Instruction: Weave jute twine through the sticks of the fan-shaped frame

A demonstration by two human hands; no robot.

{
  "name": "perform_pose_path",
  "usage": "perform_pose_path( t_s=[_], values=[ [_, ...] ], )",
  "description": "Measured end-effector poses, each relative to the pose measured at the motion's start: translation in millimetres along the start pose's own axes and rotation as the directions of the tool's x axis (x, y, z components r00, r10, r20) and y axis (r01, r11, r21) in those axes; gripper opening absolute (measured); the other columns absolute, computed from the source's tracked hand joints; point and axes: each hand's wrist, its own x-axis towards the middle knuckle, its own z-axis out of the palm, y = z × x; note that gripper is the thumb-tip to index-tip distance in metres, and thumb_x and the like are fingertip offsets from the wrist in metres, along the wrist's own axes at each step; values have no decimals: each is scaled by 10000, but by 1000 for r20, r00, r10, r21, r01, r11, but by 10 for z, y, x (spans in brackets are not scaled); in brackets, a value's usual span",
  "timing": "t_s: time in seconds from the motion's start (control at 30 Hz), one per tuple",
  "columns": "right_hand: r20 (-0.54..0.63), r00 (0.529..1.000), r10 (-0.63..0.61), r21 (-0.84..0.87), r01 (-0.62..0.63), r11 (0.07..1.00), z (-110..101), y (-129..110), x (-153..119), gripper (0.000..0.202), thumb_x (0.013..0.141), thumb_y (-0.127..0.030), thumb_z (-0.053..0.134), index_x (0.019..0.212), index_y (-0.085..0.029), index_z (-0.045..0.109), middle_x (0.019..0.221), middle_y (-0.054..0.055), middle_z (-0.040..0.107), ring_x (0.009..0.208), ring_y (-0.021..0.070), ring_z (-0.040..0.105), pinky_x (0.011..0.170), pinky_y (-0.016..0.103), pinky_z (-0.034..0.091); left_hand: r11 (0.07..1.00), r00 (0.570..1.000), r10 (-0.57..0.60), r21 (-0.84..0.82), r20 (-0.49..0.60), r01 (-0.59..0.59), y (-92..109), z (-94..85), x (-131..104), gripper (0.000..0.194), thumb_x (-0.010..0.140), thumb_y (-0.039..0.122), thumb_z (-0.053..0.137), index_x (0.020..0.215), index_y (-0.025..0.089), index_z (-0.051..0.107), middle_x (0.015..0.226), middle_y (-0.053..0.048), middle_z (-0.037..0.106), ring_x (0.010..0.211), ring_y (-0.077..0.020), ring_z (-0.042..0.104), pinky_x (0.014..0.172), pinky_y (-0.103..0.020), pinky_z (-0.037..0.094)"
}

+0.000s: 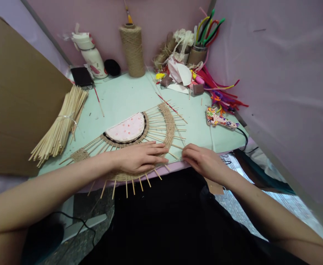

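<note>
A half-round woven fan of thin sticks (170, 125) lies at the table's front edge, some stick ends jutting past it. Its middle is a pale pink half-disc (126, 128) with red spots and a dark braided border. Tan twine is woven in a band through the outer part of the sticks. My left hand (139, 157) rests flat over the fan's lower part, fingers stretched to the right. Just right of the stick ends, my right hand (196, 156) is pinched closed by a thin strand that runs from the fan; what sits between its fingertips is too small to make out clearly.
A tied bundle of sticks (64, 121) leans by cardboard (20, 84) at left. Along the back stand a white bottle (91, 55), a twine cone (132, 49) and a scissors holder (197, 55). A floral glue gun (220, 119) lies right, near colourful pipe cleaners (224, 88).
</note>
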Motion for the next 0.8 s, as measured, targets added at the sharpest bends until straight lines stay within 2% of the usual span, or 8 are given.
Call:
perform_pose_path(
  t_s=[0.2,0.33,0.53,0.67,0.8],
  values=[
    [-23,1000,7,-107,-10,994,4,-21,26,234,994,-265,402,926,-188,612,1028,73,623,806,159,614,664,270,417,1000,1000,6,-3,5,-6,-10,0,-7,407,959,244,474,1361,235,535,1545,-99,372,1447,-257,304,1183,-479,273],
    [-96,995,19,-78,-27,997,46,13,57,234,1001,-305,413,954,-193,614,1002,65,622,833,161,623,677,263,431,1000,1000,-5,-14,0,5,-4,1,-6,405,962,250,469,1362,252,534,1552,-75,363,1450,-231,301,1199,-442,250],
    [-129,991,26,-45,-31,999,67,50,82,195,995,-297,439,992,-199,608,1008,58,618,855,155,627,703,248,440,1000,1000,9,-21,-22,-10,-14,-6,-4,390,963,259,454,1336,229,562,1534,-86,394,1443,-243,315,1190,-436,270],
    [-44,998,-49,-151,42,988,-56,58,169,170,977,-257,455,1004,-196,611,996,55,621,818,149,615,677,245,414,1000,1000,-7,-1,-12,7,1,-28,-12,390,968,268,433,1331,214,563,1525,-92,409,1435,-245,331,1181,-436,290],
    [29,997,-70,-351,75,933,-201,50,429,156,942,-212,470,975,-187,621,943,56,637,811,164,608,651,259,369,1000,1000,-17,8,-12,17,55,-54,-8,386,971,284,427,1330,223,557,1518,-79,422,1424,-240,349,1177,-419,297]
  ],
)
